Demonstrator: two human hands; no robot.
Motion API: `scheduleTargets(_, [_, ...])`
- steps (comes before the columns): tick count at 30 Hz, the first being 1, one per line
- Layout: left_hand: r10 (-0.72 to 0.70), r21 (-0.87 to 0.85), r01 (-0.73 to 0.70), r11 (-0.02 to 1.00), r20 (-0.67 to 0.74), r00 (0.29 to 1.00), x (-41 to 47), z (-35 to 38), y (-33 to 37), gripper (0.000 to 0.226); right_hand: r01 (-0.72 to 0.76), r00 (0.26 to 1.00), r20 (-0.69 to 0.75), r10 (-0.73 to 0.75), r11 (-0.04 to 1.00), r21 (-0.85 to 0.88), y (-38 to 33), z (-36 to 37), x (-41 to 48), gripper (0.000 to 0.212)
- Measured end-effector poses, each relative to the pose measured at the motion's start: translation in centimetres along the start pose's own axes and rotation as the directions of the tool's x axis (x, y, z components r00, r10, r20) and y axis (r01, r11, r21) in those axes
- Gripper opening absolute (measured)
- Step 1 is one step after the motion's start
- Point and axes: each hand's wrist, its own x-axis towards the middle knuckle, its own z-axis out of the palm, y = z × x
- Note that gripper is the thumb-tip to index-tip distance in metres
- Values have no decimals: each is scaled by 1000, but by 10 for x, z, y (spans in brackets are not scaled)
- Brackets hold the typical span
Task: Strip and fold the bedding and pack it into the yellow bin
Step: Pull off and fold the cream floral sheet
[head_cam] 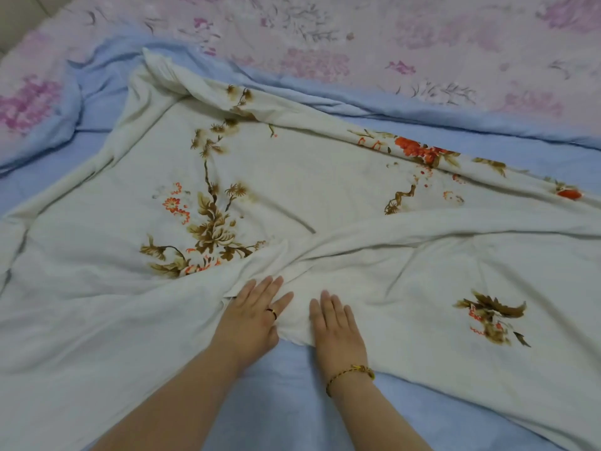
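A white sheet (292, 177) printed with brown and orange flowers lies spread and wrinkled across the bed, its far edge folded over. My left hand (253, 314), with a ring on one finger, lies flat with straight fingers on the sheet near its front edge. My right hand (338, 327), with a braided bracelet at the wrist, presses flat on the same bunched edge just beside it. Neither hand grips the cloth. The yellow bin is not in view.
Under the white sheet lies a light blue sheet (286, 395), showing between my forearms and along the far side. Beyond it a pink and purple floral cover (390, 34) fills the back of the bed. Tiled floor (19, 14) shows at the top left.
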Motion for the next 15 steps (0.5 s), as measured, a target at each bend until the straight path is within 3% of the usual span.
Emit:
scheduleTargets(2, [-7, 113, 6, 994, 10, 1000, -7, 4, -10, 58, -14, 994, 105, 12, 1000, 15, -8, -5, 12, 51])
scheduleTargets(6, [-30, 282, 67, 957, -133, 991, -6, -1, -34, 50, -67, 987, 147, 57, 995, 69, -1, -22, 28, 39])
scheduleTargets(8, [-120, 255, 171, 952, -202, 972, -4, -13, -41, 60, -51, 990, 137, 27, 983, 177, 0, -30, 26, 28])
scheduleTargets(10, [-288, 259, 329, 908, -183, 940, -6, -20, -54, 75, -62, 985, 170, 35, 985, 158, -4, -30, 12, 17])
scheduleTargets(11, [-343, 220, 370, 902, -151, 927, -8, -22, -61, 76, -41, 991, 129, 24, 990, 135, -6, -24, 6, 21])
scheduleTargets(13, [-383, 89, 403, 911, -185, 905, -15, -24, -78, 80, -27, 988, 156, 12, 995, 99, -18, -31, -3, 23])
scheduleTargets(15, [-354, 128, 363, 923, -87, 931, -27, -27, -91, 74, -37, 986, 162, 31, 999, 39, -29, -34, -8, 12])
